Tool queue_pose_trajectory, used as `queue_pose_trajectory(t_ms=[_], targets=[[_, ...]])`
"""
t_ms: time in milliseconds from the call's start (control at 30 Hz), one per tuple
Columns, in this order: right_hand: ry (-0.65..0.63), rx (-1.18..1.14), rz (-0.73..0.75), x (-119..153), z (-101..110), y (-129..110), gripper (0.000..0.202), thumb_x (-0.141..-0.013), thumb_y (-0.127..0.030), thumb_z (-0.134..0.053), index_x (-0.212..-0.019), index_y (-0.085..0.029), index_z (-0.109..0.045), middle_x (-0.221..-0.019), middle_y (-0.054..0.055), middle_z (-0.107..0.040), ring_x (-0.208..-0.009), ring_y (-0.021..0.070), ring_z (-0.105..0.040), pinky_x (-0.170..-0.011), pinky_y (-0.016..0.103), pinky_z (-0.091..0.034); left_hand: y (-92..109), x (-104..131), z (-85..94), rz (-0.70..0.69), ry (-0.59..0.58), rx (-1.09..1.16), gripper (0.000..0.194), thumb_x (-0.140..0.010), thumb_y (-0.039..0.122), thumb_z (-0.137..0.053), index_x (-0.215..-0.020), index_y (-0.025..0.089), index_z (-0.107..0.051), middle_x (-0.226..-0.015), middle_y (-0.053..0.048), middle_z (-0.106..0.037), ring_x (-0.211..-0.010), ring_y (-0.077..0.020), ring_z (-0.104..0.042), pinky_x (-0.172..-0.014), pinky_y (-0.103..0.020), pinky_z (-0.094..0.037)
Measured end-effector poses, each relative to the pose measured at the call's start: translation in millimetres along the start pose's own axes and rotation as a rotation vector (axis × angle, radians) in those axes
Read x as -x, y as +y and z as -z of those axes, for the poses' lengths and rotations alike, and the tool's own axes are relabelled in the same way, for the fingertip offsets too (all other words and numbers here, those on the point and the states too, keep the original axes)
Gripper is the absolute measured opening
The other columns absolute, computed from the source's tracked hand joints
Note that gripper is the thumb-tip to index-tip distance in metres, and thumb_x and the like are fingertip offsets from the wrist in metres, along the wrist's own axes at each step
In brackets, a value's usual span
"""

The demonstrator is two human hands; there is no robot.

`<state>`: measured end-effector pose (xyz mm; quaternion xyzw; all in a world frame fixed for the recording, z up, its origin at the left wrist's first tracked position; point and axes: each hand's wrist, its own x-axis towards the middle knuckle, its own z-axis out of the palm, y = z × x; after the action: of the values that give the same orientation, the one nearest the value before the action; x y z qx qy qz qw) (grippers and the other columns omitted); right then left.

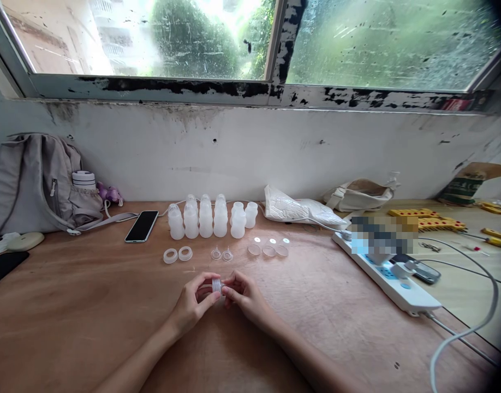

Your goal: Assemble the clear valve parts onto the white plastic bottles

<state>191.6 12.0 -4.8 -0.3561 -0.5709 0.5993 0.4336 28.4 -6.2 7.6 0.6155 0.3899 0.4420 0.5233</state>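
Observation:
My left hand (193, 300) is closed around a ribbed, translucent bottle ring (216, 285), gripped on edge between thumb and fingers. My right hand (241, 295) pinches a small clear bottle teat at the ring's right side; fingertips hide most of it. Beyond the hands lie two more rings (185, 253), two clear teats (227, 254) and several clear round discs or lids (269, 250). Behind these stand several frosted baby bottles (206, 218), most with domed tops. Two at the right end (238, 222) have open-looking necks.
A phone (141, 226) lies left of the bottles, near a grey backpack (41, 185). White plastic packaging (299, 207) rests against the wall. To the right, a white power strip (389, 278) with plugs and looping cables (491, 295) crosses the table. Yellow tool-like pieces (439, 222) lie farther right.

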Motion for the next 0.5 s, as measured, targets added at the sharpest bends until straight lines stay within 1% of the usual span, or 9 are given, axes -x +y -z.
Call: queue_pose_trajectory(t_ms=[133,267,367,500], targets=[[-0.008,-0.009,0.003,-0.5,-0.4,-4.8,0.029,-0.07,-0.04,-0.064,-0.071,-0.017,-0.047,-0.059,-0.004,-0.054,-0.048,0.0094,-0.053,-0.048,0.023,-0.042,0.2,-1.4,-0.2,-0.014,0.014,0.005,0.028,-0.077,0.026,-0.056,-0.102,0.014,-0.054,-0.101,-0.009,-0.06,-0.093,-0.0207,-0.059,-0.084,-0.034,-0.048],[0.001,0.028,-0.003,-1.1,2.9,-7.3,0.028,-0.07,-0.04,-0.064,-0.077,-0.016,-0.051,-0.065,-0.002,-0.058,-0.049,0.0095,-0.054,-0.049,0.024,-0.043,-0.4,-2.8,1.2,-0.031,0.023,-0.022,0.028,-0.078,0.027,-0.054,-0.104,0.016,-0.054,-0.104,-0.008,-0.059,-0.094,-0.0206,-0.059,-0.084,-0.033,-0.048],[0.03,0.131,-0.031,-2.6,7.3,-9.6,0.028,-0.07,-0.041,-0.062,-0.08,-0.015,-0.057,-0.064,-0.002,-0.059,-0.049,0.0101,-0.054,-0.049,0.024,-0.044,-1.6,-3.1,4.0,-0.07,0.028,-0.146,0.032,-0.078,0.026,-0.053,-0.109,0.019,-0.052,-0.108,-0.007,-0.056,-0.094,-0.0198,-0.058,-0.082,-0.031,-0.048],[0.085,0.237,-0.011,-7.9,11.7,-9.0,0.022,-0.072,-0.037,-0.059,-0.078,-0.015,-0.059,-0.059,-0.002,-0.058,-0.047,0.0105,-0.054,-0.048,0.024,-0.043,-2.4,-3.2,6.4,-0.171,0.022,-0.417,0.033,-0.076,0.021,-0.053,-0.109,0.023,-0.052,-0.106,-0.006,-0.054,-0.096,-0.0201,-0.054,-0.085,-0.033,-0.045]])
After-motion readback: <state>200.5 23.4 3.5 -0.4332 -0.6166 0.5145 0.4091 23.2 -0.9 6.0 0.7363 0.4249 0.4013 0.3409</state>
